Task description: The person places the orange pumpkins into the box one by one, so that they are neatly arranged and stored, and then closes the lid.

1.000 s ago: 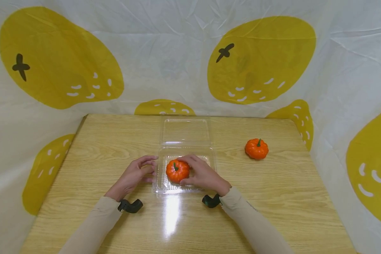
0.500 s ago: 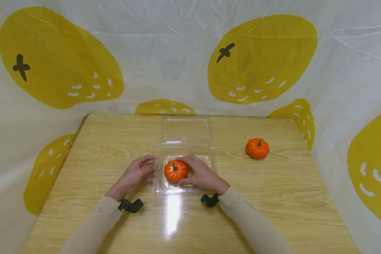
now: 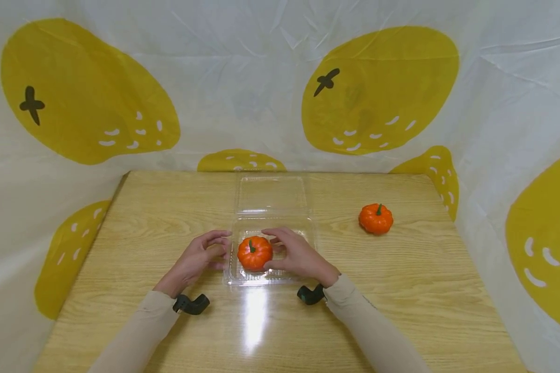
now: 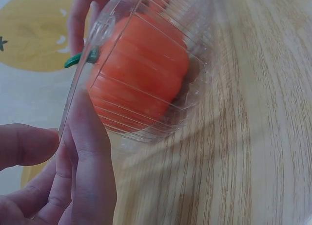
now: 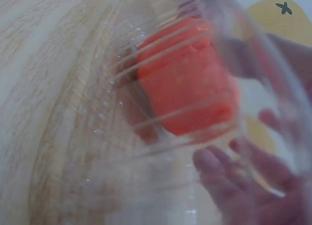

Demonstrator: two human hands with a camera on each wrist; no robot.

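White cloth [image 3: 242, 93] printed with yellow fruit [image 3: 382, 98] is hanging behind and beside the wooden table [image 3: 415, 290], where I am working bare-handed over a clear tray [image 3: 261, 283]. Taking that tray as the clock's centre, its transparent lid [image 3: 273, 194] is lying back at twelve o'clock, leaving the well reachable from above. One orange pumpkin [image 3: 254, 255] is sitting inside, off-centre toward nine o'clock, its green stem [image 3: 251, 246] pointing up; that position is leaving floor space on the three o'clock side.

My left hand [image 3: 197, 257], at nine o'clock, is pinching the rim between thumb and fingers, presumably to steady the light plastic. My right hand [image 3: 296, 255], at three o'clock, is gripping nothing; its fingers are curving loosely beside the pumpkin, a shape probably suited to cupping that round side. Whether the thumb is touching it I cannot tell, though the blurred right wrist view is showing a gap before the nearer fingertips.

A second pumpkin [image 3: 376, 219] is resting on the table between two and three o'clock, well apart from both hands, seemingly leaving my arms free space. Black wrist mounts [image 3: 192, 304] are jutting from my beige sleeves [image 3: 371, 324].
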